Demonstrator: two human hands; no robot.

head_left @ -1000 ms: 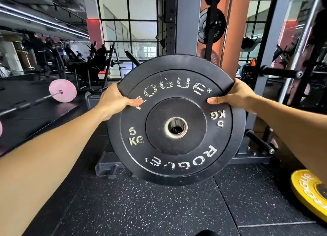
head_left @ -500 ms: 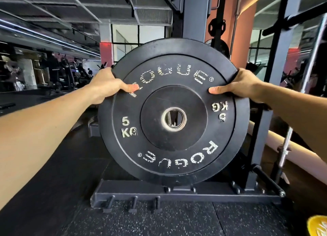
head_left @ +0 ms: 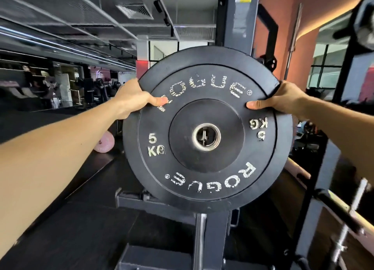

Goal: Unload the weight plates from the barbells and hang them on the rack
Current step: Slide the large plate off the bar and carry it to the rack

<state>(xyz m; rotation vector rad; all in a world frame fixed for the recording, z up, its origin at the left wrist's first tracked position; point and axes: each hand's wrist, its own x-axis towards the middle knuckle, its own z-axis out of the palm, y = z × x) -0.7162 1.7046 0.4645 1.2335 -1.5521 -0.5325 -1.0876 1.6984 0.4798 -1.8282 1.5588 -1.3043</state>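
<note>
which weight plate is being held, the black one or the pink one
The black 5 kg plate, gripped at its upper rim by both hands; the pink plate sits low behind it, untouched.

1. Ceiling (head_left: 97, 12): dark, exposed grid, one air vent (head_left: 134, 11), long light strips at left.
2. Wall (head_left: 299, 36): orange, lit by a warm strip at upper right.
3. Windows (head_left: 325, 67): right side, bright.
4. Floor (head_left: 70, 239): dark.
5. Gym machines (head_left: 95, 91): far left, blurred.

Over the last second the black 5 kg plate (head_left: 206, 168) has been lifted from near the floor up against the rack upright (head_left: 235, 16), which now shows through its centre hole.
</note>
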